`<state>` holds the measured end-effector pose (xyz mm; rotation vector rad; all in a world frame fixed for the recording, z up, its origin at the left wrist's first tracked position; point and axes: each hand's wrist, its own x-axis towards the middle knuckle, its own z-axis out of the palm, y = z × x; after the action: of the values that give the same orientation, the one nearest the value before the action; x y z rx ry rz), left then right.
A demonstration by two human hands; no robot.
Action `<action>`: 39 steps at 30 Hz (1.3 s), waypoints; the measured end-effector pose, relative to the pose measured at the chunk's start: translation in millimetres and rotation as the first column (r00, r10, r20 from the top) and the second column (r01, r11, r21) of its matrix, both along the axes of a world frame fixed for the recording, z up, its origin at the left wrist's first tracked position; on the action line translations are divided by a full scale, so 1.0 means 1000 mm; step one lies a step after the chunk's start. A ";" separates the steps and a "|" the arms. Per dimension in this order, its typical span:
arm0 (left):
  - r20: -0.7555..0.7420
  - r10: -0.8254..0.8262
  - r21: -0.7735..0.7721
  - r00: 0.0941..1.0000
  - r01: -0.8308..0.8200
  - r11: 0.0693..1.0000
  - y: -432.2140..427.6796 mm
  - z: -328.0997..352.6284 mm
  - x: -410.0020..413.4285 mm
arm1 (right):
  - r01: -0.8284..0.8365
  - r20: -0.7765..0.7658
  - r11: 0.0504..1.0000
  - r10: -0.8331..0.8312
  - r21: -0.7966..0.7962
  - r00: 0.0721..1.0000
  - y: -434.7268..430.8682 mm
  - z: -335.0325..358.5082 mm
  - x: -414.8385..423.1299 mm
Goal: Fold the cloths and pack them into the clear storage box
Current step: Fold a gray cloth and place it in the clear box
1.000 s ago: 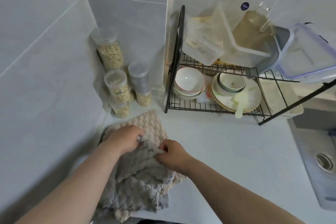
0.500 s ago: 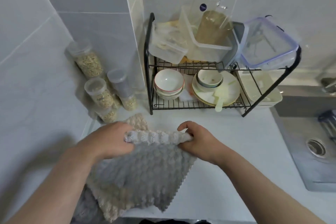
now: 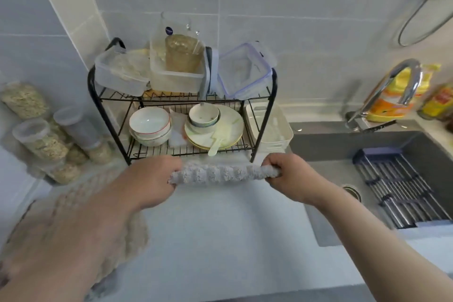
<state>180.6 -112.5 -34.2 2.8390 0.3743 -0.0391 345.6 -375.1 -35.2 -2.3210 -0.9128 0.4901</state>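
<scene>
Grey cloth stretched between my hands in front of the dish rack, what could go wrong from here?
1. The grey cloth is held close to the dish rack, where a pale scoop pokes past the lower shelf's front; a shake could snag it and drag it off.
2. The right hand grips one end beside the sink; if that corner slips, it might land there. The left hand grips the other end.

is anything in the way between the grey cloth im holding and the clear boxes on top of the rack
Nothing visible does. The left hand and right hand grip the grey cloth in front of the rack; the clear boxes sit on its top shelf, above and behind.
</scene>
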 end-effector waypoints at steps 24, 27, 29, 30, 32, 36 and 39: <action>-0.213 0.143 -0.145 0.966 -0.176 0.974 0.028 -0.180 0.067 | 0.090 0.060 0.887 -0.071 -0.453 0.996 0.026 -0.161 0.069; -0.222 0.174 -0.118 0.959 -0.203 0.972 0.036 -0.190 0.083 | 0.113 0.066 0.853 -0.091 -0.509 0.994 0.043 -0.170 0.081; -0.162 0.191 -0.130 0.968 -0.213 0.968 0.038 -0.186 0.085 | 0.139 0.083 0.886 -0.113 -0.442 0.990 0.045 -0.165 0.084; -0.136 0.200 -0.142 0.970 -0.219 0.965 0.038 -0.181 0.083 | 0.151 0.096 0.904 -0.122 -0.400 0.988 0.044 -0.160 0.083; -0.096 0.243 -0.183 0.965 -0.257 0.949 0.033 -0.168 0.074 | 0.189 0.109 0.938 -0.164 -0.291 0.981 0.036 -0.151 0.079; -0.112 0.323 -0.323 0.940 -0.342 0.883 0.010 -0.142 0.031 | 0.206 0.031 0.975 -0.204 -0.086 0.979 0.002 -0.136 0.049; -0.102 0.293 -0.403 0.951 -0.309 0.861 -0.013 -0.133 -0.014 | 0.129 0.044 0.992 -0.129 0.018 0.991 -0.032 -0.139 0.013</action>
<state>167.1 -125.5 -167.1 2.3339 0.7228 -0.0962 358.3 -407.5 -174.6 -2.3672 -0.7781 0.3773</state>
